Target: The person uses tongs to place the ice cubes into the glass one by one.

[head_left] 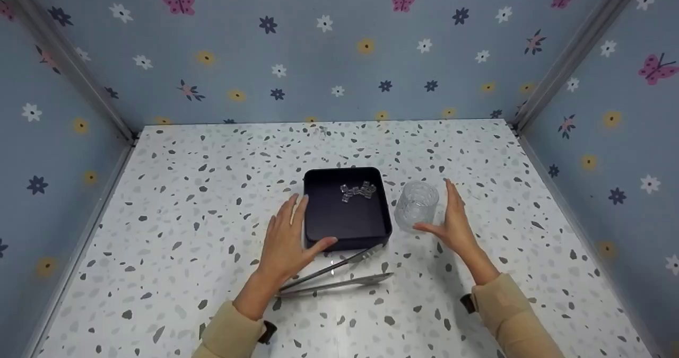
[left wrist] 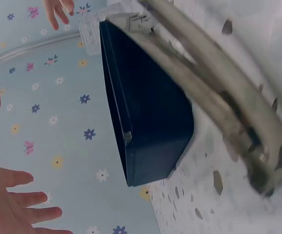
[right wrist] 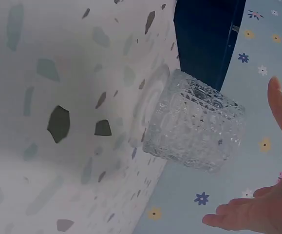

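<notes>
A dark navy square tray (head_left: 345, 217) stands mid-table with several clear ice-like cubes (head_left: 366, 190) toward its back right. To its right is a clear textured glass (head_left: 416, 207), upright. My left hand (head_left: 284, 244) is spread at the tray's left front side, fingers straight; the left wrist view shows it apart from the tray wall (left wrist: 155, 131). My right hand (head_left: 453, 225) is held with thumb and fingers apart beside the glass; in the right wrist view a gap separates it from the glass (right wrist: 197, 122). Metal tongs (head_left: 339, 285) lie in front of the tray, their arms spread.
The white speckled table (head_left: 201, 204) is bounded by blue flowered panels (head_left: 329, 55) at the back and both sides. The tongs' hinge end lies close to my left wrist. The glass stands close to the tray's right wall.
</notes>
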The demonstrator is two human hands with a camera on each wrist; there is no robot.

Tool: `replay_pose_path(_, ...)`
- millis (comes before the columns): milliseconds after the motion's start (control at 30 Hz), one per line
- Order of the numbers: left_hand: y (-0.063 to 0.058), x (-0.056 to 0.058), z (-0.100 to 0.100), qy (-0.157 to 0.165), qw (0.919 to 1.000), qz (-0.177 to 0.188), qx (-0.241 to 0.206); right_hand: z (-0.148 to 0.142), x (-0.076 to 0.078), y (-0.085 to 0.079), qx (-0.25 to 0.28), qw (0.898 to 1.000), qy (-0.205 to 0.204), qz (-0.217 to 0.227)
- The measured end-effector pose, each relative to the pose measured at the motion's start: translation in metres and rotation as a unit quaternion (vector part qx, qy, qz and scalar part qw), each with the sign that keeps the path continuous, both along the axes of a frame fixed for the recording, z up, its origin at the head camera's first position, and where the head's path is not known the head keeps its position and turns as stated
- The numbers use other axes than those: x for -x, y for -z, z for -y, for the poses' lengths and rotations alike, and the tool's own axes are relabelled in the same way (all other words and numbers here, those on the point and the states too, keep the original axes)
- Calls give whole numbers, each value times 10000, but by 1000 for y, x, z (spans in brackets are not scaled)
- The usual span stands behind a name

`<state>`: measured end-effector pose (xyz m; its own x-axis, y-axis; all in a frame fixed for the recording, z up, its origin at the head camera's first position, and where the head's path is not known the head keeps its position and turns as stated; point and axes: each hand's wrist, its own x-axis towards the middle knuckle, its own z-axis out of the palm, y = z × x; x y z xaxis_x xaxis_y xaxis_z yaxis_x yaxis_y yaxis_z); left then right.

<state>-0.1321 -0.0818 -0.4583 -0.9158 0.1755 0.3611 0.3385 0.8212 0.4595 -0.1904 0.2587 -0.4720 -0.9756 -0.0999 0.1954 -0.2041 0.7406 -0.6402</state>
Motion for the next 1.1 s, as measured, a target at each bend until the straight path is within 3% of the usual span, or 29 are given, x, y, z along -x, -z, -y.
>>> replay_pose_path(133, 8, -10, -8, 325, 9993, -179, -54, 0, 3, 13, 454, 9989, 62, -97)
replay_pose_path(367, 22, -24, -21, 823, 9966, -74, 31, 1, 6, 31, 919, 9951, 331, 143)
replay_pose_path(700, 42, -35, -33, 1546, 9860, 550, 309, 6, 13, 41, 1296, 9871, 662, 661)
replay_pose_path(1100, 68, -34, -36, 1717, 9797, 803, 647, 11, 21, 52, 1868, 9733, 980, 907)
